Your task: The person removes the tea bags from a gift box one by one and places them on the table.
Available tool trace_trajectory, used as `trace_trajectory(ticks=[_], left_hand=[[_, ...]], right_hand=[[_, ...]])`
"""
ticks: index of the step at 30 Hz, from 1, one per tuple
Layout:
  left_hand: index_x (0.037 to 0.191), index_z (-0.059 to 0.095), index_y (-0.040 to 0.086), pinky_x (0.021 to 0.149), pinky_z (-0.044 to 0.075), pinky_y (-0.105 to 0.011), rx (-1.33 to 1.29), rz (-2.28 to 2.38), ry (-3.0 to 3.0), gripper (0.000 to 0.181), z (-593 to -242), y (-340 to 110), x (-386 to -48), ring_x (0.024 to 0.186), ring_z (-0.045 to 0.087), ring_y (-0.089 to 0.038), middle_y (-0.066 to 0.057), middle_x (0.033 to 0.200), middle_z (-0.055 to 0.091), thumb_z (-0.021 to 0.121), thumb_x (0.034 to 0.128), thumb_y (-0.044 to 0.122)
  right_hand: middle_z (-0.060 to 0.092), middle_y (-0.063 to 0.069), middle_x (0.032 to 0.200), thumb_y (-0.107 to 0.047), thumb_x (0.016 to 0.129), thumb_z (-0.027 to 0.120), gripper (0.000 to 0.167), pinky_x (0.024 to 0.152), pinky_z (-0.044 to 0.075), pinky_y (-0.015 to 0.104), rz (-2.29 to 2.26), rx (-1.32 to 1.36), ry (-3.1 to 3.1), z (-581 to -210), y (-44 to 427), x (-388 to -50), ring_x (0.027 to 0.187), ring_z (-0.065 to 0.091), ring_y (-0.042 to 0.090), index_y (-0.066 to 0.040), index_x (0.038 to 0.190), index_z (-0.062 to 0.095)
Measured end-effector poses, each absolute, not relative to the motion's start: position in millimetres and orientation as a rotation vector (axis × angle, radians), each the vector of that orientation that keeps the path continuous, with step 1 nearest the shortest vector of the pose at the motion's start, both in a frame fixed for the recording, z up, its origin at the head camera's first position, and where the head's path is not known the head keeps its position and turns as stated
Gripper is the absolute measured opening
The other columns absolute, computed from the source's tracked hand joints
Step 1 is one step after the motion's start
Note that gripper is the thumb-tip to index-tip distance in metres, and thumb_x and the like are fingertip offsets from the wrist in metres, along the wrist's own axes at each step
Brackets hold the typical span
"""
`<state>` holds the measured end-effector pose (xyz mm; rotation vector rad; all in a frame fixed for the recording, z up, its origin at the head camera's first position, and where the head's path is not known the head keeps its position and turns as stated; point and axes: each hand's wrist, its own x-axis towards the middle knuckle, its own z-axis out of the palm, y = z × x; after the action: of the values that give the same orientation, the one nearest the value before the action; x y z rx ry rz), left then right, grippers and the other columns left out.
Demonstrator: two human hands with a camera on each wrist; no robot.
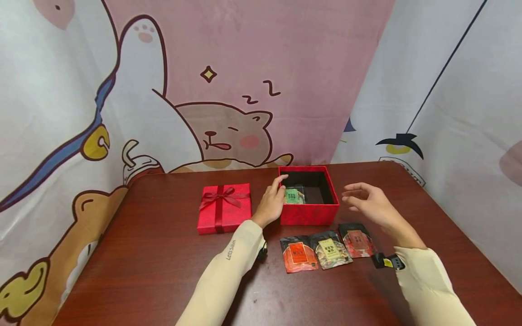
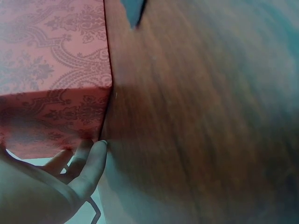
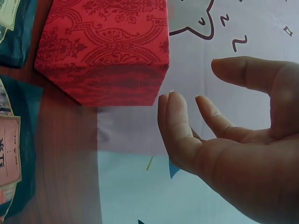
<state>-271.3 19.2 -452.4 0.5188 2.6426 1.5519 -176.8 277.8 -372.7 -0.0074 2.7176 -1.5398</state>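
A red patterned gift box (image 1: 310,215) stands lidless on the table, its inside black. Inside it, toward the left, lies a pouch with a green label (image 1: 292,196). My left hand (image 1: 269,204) rests against the box's left wall with its fingers extended, the fingertips near the rim. In the left wrist view, those fingers (image 2: 91,168) lie along the box side. To the right of the box my right hand (image 1: 369,204) hovers apart from it, fingers loosely bent and nothing held. In front lie an orange-red pouch (image 1: 299,254), a yellow-labelled pouch (image 1: 330,250) and a dark red pouch (image 1: 358,241).
Left of the box lies its red lid (image 1: 210,217), with a dark red ribbon bow on top. The brown wooden table (image 1: 134,271) reaches back to a cartoon-printed cloth (image 1: 326,68), which also hangs at both sides.
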Motion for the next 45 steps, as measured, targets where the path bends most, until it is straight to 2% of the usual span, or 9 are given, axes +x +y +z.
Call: trace_trajectory(ticks=[3, 13, 21, 27, 31, 34, 37, 41, 45], left_hand=[[0.149, 0.039, 0.036, 0.095, 0.041, -0.052, 0.521, 1.551, 2.643, 0.042, -452, 19, -272, 0.121, 0.049, -0.026, -0.009, 0.111, 0.055, 0.032, 0.1069, 0.033], [0.149, 0.038, 0.035, 0.095, 0.041, -0.051, 0.521, 1.562, 2.628, 0.043, -453, 19, -271, 0.120, 0.048, -0.026, -0.008, 0.106, 0.054, 0.032, 0.1070, 0.032], [0.148, 0.039, 0.036, 0.091, 0.042, -0.050, 0.507, 1.565, 2.636, 0.042, -452, 19, -271, 0.117, 0.050, -0.026, -0.008, 0.105, 0.053, 0.032, 0.1067, 0.031], [0.149, 0.039, 0.036, 0.093, 0.042, -0.051, 0.497, 1.560, 2.634, 0.043, -451, 19, -270, 0.119, 0.050, -0.026, -0.008, 0.109, 0.054, 0.032, 0.1064, 0.033], [0.149, 0.039, 0.035, 0.093, 0.042, -0.050, 0.504, 1.561, 2.629, 0.043, -451, 19, -270, 0.119, 0.049, -0.026, -0.008, 0.108, 0.054, 0.032, 0.1066, 0.033], [0.149, 0.038, 0.034, 0.093, 0.042, -0.051, 0.516, 1.561, 2.631, 0.043, -452, 19, -270, 0.120, 0.049, -0.026, -0.009, 0.109, 0.054, 0.032, 0.1067, 0.032], [0.150, 0.038, 0.033, 0.094, 0.042, -0.051, 0.518, 1.552, 2.635, 0.043, -451, 19, -270, 0.121, 0.048, -0.026, -0.009, 0.112, 0.054, 0.032, 0.1067, 0.032], [0.150, 0.038, 0.034, 0.096, 0.041, -0.051, 0.510, 1.549, 2.633, 0.044, -450, 20, -269, 0.123, 0.048, -0.026, -0.010, 0.113, 0.053, 0.031, 0.1065, 0.033], [0.149, 0.038, 0.034, 0.096, 0.041, -0.051, 0.503, 1.547, 2.640, 0.043, -450, 20, -270, 0.122, 0.048, -0.027, -0.010, 0.114, 0.054, 0.031, 0.1064, 0.033]], right_hand=[[0.056, 0.033, 0.127, -0.014, 0.100, 0.056, 0.043, 0.085, 0.055, 0.037, -1.537, -0.011, 2.713, -372, 275, -178, 0.113, 0.061, 0.040, 0.009, 0.135, 0.047], [0.061, 0.029, 0.122, -0.013, 0.099, 0.057, 0.042, 0.080, 0.052, 0.021, -1.533, -0.041, 2.721, -370, 262, -185, 0.111, 0.062, 0.037, 0.009, 0.134, 0.049], [0.060, 0.027, 0.124, -0.014, 0.100, 0.056, 0.041, 0.079, 0.050, 0.017, -1.526, -0.028, 2.749, -368, 259, -186, 0.111, 0.062, 0.035, 0.007, 0.134, 0.049], [0.060, 0.025, 0.125, -0.016, 0.100, 0.057, 0.041, 0.083, 0.050, 0.021, -1.508, -0.002, 2.782, -368, 258, -187, 0.105, 0.062, 0.020, 0.006, 0.133, 0.051], [0.058, 0.025, 0.128, -0.015, 0.099, 0.057, 0.039, 0.083, 0.049, 0.019, -1.543, -0.003, 2.786, -368, 256, -188, 0.103, 0.061, 0.012, 0.006, 0.132, 0.052], [0.058, 0.025, 0.130, -0.014, 0.099, 0.058, 0.039, 0.082, 0.050, 0.019, -1.578, -0.020, 2.760, -370, 252, -190, 0.105, 0.063, 0.018, 0.006, 0.131, 0.052], [0.058, 0.027, 0.130, -0.012, 0.099, 0.058, 0.038, 0.085, 0.053, 0.025, -1.598, -0.043, 2.720, -370, 246, -192, 0.109, 0.063, 0.027, 0.007, 0.131, 0.052], [0.058, 0.028, 0.130, -0.012, 0.099, 0.057, 0.038, 0.090, 0.053, 0.034, -1.579, -0.054, 2.693, -370, 242, -195, 0.113, 0.063, 0.032, 0.007, 0.131, 0.052], [0.058, 0.029, 0.129, -0.012, 0.099, 0.058, 0.037, 0.089, 0.052, 0.031, -1.555, -0.054, 2.691, -371, 240, -198, 0.115, 0.062, 0.034, 0.007, 0.130, 0.053]])
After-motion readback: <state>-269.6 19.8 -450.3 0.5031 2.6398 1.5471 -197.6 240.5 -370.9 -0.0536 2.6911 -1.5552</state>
